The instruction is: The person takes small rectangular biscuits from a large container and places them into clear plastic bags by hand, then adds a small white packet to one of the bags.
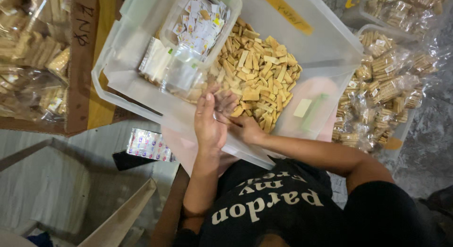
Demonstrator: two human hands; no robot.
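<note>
Now, biscuits (257, 75): heaped in the clear tub (325, 49), light, brittle.
Left hand (210, 122): flat over the pile's edge, fingers loosely together, holding nothing I can see.
Right hand (245, 129): curled; grip unclear.
Hold: pinch long edges.

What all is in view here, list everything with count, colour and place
bin: one, clear plastic, centre
biscuits: a loose heap, tan, inside the bin
small tub: one, clear, full of small white paper slips, in the bin's upper left
empty bags: a stack, clear, in the bin below the tub
packed biscuit bags: many, clear with tan biscuits, right of the bin
more packed bags: many, in a cardboard box, far left
sachet strip: one, white with colour print, below the bin
left hand: over the bin's near edge
right hand: at the heap, beside the left
</note>
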